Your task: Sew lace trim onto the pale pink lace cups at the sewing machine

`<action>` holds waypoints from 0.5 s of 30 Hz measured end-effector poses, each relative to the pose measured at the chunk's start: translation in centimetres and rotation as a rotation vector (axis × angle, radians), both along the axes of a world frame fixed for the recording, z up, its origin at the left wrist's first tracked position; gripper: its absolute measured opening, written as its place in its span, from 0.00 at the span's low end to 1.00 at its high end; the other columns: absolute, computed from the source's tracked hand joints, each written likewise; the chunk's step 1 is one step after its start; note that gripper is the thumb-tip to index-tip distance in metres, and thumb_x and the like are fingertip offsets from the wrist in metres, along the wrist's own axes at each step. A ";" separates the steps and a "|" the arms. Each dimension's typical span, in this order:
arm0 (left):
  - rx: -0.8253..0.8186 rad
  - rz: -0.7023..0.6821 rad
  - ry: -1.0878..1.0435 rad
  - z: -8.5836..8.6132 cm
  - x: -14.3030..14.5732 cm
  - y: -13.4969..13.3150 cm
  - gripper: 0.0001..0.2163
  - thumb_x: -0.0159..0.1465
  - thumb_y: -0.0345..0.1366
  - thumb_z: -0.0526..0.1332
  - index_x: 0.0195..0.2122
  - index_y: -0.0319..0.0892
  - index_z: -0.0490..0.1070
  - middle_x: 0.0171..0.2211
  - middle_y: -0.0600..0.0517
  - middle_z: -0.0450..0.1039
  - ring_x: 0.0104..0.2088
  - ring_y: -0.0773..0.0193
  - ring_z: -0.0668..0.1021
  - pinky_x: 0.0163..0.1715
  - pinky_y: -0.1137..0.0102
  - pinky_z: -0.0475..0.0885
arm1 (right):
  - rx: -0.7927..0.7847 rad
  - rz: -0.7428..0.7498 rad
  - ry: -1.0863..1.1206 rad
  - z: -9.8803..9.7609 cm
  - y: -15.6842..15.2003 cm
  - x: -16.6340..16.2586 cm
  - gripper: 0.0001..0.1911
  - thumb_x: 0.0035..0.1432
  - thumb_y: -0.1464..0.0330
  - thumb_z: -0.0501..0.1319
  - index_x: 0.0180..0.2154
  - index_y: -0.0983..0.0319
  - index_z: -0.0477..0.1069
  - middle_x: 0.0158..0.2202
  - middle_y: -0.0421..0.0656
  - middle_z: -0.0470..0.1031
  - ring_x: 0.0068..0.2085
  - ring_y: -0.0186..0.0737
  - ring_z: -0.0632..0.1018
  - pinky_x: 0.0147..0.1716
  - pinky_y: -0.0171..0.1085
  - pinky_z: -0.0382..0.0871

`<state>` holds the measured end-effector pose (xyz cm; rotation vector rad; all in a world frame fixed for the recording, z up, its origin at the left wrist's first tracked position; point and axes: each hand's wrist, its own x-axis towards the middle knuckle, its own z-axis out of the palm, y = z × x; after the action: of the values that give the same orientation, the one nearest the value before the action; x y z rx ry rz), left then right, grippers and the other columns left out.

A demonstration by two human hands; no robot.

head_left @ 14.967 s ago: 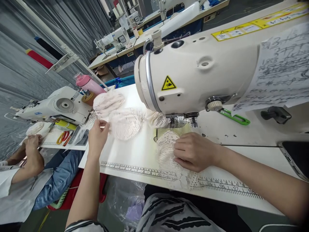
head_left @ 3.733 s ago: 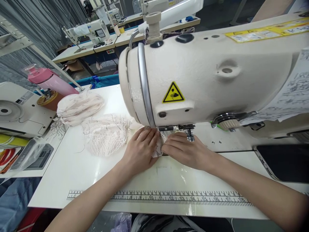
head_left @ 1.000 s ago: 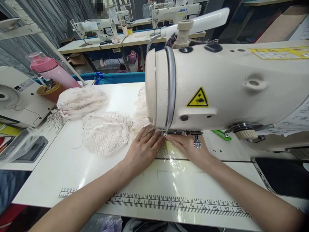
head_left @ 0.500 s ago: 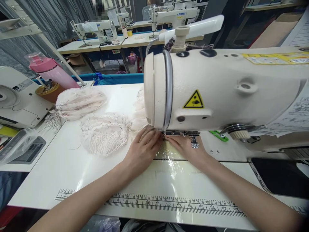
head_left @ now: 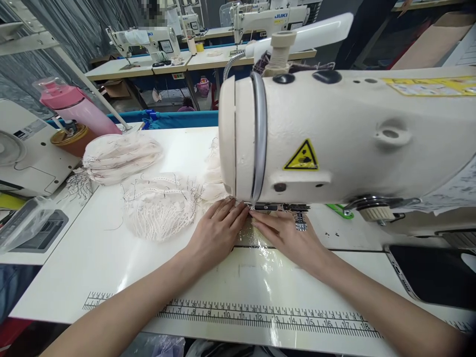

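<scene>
My left hand lies palm down beside the needle area of a white sewing machine. Its fingers are stretched out close together, with the tips at the presser foot. From the other side comes my right hand, fingers extended and pointing left, the thumb a little apart from them. Both sets of fingertips nearly meet just below the foot. Whatever lies under them is mostly hidden. Pale gathered fabric touches the left fingers and runs behind the machine head. Left of it rests a pale lacy piece with loose threads.
Another pale fabric bundle lies farther back, near a pink bottle. On the right are a black phone and a green tool, partly hidden. A ruler strip runs along the table's front. More sewing machines stand behind.
The view has shifted slightly, so the machine head appears a little larger. My right thumb shows farther from its fingers. Both hands remain at the presser foot.
</scene>
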<state>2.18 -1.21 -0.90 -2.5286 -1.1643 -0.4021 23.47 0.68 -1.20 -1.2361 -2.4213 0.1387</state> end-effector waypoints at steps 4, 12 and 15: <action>-0.048 0.024 0.008 0.2 0.0 -0.1 0.17 0.68 0.29 0.55 0.57 0.35 0.70 0.56 0.44 0.74 0.57 0.51 0.75 0.58 0.56 0.68 | -0.001 0.005 -0.019 0.0 -0.2 0.1 0.18 0.69 0.60 0.51 0.53 0.52 0.75 0.39 0.42 0.82 0.37 0.42 0.81 0.50 0.47 0.72; -0.066 0.050 0.008 0.6 0.2 -0.1 0.16 0.69 0.31 0.54 0.56 0.36 0.71 0.56 0.44 0.74 0.57 0.50 0.75 0.57 0.55 0.68 | 0.067 -0.024 -0.076 -0.6 -0.4 -0.2 0.19 0.70 0.58 0.50 0.55 0.51 0.73 0.38 0.40 0.82 0.39 0.45 0.80 0.58 0.54 0.64; -0.060 0.061 0.009 0.7 0.3 -0.1 0.17 0.69 0.32 0.54 0.56 0.35 0.71 0.55 0.44 0.74 0.56 0.50 0.75 0.57 0.55 0.68 | 0.093 -0.041 -0.077 -0.7 -0.4 -0.3 0.20 0.70 0.57 0.49 0.55 0.52 0.73 0.38 0.41 0.82 0.39 0.45 0.80 0.58 0.55 0.65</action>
<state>2.45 -1.29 -0.20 -2.5355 -1.2650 -0.3452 23.20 0.27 -1.90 -1.2696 -2.4359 -0.0340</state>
